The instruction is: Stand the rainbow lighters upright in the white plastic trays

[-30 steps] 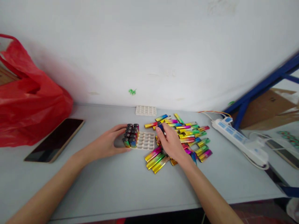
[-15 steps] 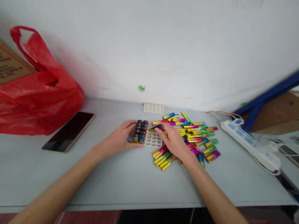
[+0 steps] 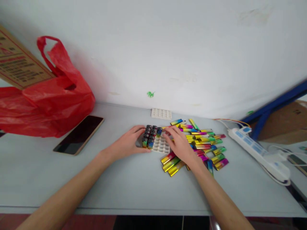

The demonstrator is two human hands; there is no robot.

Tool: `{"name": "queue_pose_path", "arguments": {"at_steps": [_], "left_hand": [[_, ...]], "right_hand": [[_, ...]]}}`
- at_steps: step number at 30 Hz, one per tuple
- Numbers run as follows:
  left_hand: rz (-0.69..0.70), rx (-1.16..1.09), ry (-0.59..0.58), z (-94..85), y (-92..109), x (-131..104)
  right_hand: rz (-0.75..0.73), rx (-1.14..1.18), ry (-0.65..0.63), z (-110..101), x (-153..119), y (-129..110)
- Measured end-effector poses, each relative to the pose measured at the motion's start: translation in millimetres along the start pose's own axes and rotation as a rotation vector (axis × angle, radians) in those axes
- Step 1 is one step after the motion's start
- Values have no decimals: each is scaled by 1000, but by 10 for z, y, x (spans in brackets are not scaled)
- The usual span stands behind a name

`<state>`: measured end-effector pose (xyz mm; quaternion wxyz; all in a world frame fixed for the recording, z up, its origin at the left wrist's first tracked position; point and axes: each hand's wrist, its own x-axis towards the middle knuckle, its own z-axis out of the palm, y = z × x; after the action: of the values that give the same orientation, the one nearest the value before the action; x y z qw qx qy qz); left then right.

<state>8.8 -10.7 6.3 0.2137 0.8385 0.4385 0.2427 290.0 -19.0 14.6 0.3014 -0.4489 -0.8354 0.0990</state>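
Observation:
A white tray with rows of round sockets (image 3: 161,146) lies on the table. Upright flat tubes with black tops and shiny rainbow bodies (image 3: 150,134) fill its left two columns. My left hand (image 3: 129,143) cups these from the left, fingers at the far side and thumb along the near edge. One more rainbow tube (image 3: 159,131) stands in the third column's far socket. Just right of it, my right hand (image 3: 178,142) hovers over the tray, fingers apart and nothing visible between them. Loose shiny rainbow tubes (image 3: 202,139) are heaped beside and partly beneath that hand.
A second white socket tray (image 3: 161,113) lies against the wall. To the left are a phone (image 3: 79,134), a red plastic bag (image 3: 59,105) and a cardboard box (image 3: 21,60). A white power strip with cables (image 3: 259,155) runs along the right side.
The tube that was tilted in my right hand now stands upright in the tray's third column, and the fingers have come off it. My left hand keeps its hold. The view has shifted slightly.

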Motion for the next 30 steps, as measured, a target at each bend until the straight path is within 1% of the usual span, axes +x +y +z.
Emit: {"name": "queue_pose_path", "arguments": {"at_steps": [2,3,4,6,8,9,11,14,19,24,30], "left_hand": [[-4,-10,-4,-2,1,0],[-6,-14,-4,-5,6,0],[-9,-19,-3,-10,13,1],[-12,-25,-6,-19,28,2],[-18,-21,-18,-26,39,4],[-20,-15,-23,-29,43,5],[-23,-2,-26,-33,47,3],[-21,12,-33,-39,51,-3],[-6,42,-27,-35,31,-16],[-12,86,-26,-13,-30,-16],[-36,99,-25,-13,-86,-3]], "right_hand": [[16,-16,56,-54,-3,116],[23,-49,60,-66,6,177],[24,-87,44,-67,19,231],[23,-164,-28,-46,55,307],[29,-226,-100,-17,86,330],[35,-244,-120,-7,95,327],[53,-262,-118,-5,98,308],[76,-240,-70,-29,66,292],[74,-165,-35,-93,-6,284],[156,-116,63,-224,-60,251],[198,-27,203,-343,-111,219]]}}
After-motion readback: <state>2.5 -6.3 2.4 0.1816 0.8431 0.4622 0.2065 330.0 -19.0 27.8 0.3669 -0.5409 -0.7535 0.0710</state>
